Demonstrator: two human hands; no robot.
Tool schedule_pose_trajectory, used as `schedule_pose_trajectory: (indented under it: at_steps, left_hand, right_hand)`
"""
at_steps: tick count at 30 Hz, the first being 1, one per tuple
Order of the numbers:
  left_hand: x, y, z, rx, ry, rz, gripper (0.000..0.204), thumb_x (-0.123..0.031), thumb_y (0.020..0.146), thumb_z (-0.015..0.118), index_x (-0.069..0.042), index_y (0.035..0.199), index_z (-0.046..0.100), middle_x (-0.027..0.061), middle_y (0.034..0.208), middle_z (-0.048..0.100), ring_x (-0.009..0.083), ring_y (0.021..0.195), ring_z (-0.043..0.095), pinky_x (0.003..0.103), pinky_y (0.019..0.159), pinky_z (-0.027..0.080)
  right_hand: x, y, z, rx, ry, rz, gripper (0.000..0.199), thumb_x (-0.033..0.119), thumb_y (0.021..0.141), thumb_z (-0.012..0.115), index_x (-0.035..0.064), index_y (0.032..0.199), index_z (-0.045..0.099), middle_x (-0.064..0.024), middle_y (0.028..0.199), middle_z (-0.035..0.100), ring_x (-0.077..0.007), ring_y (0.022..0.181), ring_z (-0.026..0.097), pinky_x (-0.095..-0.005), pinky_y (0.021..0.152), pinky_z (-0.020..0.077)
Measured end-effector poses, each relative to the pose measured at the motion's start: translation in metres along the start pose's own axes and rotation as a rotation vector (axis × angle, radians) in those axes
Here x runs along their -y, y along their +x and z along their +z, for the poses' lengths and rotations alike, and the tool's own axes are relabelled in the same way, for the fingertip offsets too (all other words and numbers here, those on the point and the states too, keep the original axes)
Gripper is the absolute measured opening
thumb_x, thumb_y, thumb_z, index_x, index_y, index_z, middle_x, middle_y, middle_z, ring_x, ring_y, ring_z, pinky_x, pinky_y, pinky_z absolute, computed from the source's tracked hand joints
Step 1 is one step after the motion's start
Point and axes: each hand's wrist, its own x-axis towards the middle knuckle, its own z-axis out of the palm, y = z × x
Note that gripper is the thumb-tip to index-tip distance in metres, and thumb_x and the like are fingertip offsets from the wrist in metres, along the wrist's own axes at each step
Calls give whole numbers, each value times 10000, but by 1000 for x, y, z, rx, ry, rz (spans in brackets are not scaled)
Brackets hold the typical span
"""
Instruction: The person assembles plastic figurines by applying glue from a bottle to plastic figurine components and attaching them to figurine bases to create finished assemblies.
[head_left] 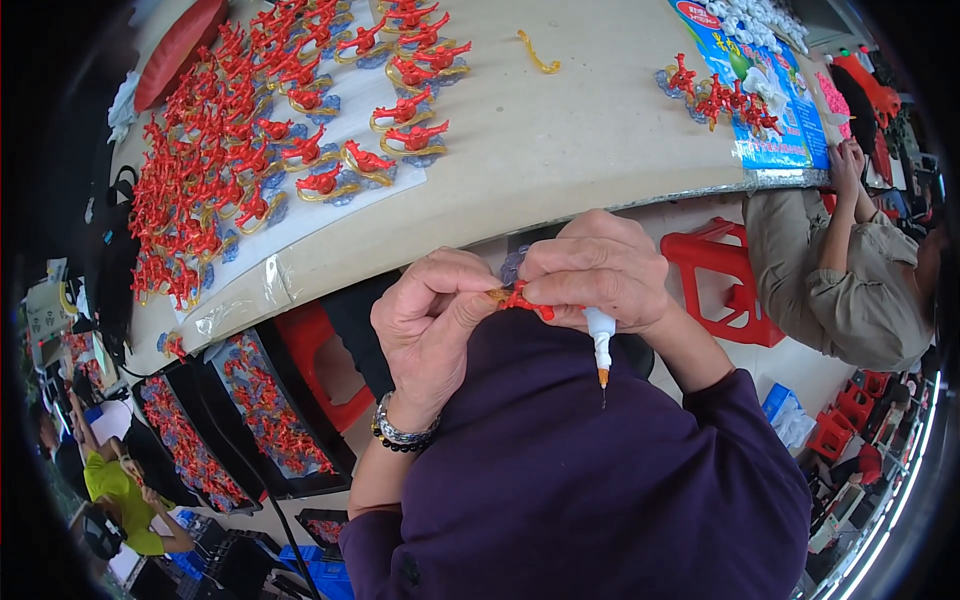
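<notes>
In front of my chest, my left hand (430,315) pinches one end of a small red figurine (518,299) with an amber part, between thumb and index finger. My right hand (605,265) grips the other side of it with thumb and fingertips. Also held in that hand, under the fingers, is a white applicator bottle (601,330), its amber needle tip pointing down. A translucent purple-blue piece (513,263) shows between the hands, partly hidden by fingers. On the table at the left stand rows of red figurines (225,165) with yellow loops and blue bases.
A curved yellow piece (540,55) lies alone on the table (560,130). More figurines (720,100) stand at the right by a blue printed sheet (790,130). Black trays (270,410) of red parts sit below left. A red stool (720,280) and a seated person (850,270) are at the right.
</notes>
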Motion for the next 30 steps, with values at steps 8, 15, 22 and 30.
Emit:
schedule_pose_trajectory:
  at_steps: [8, 15, 22, 30]
  left_hand:
    - [5, -3, 5, -52, -74, 49, 97, 13, 828, 696, 35, 897, 631, 99, 858, 628, 130, 748, 576, 229, 651, 466]
    - [3, -2, -1, 22, 9, 62, 88, -1, 834, 695, 42, 892, 643, 105, 839, 632, 131, 738, 576, 232, 633, 468]
    - [2, 2, -9, 84, 206, 126, 176, -44, 787, 752, 51, 909, 667, 112, 887, 659, 144, 747, 586, 247, 631, 480]
    - [4, 1, 9, -116, 58, -101, 386, -50, 774, 776, 54, 1118, 636, 85, 1005, 665, 106, 816, 592, 223, 697, 486]
  right_hand:
    - [1, 3, 0, 16, -36, -45, 232, 167, 735, 794, 94, 927, 685, -65, 866, 705, -165, 645, 608, -247, 542, 475]
    - [1, 2, -1, 38, -28, -38, 219, 146, 738, 793, 96, 920, 683, -63, 863, 705, -161, 641, 609, -247, 543, 480]
    - [-3, -2, 3, -4, 37, 4, 205, 79, 733, 789, 79, 904, 674, -67, 838, 700, -169, 635, 607, -245, 552, 468]
    - [6, 1, 14, -119, 279, 432, 256, 2, 649, 760, 25, 894, 691, -75, 861, 700, -164, 677, 567, -264, 597, 482]
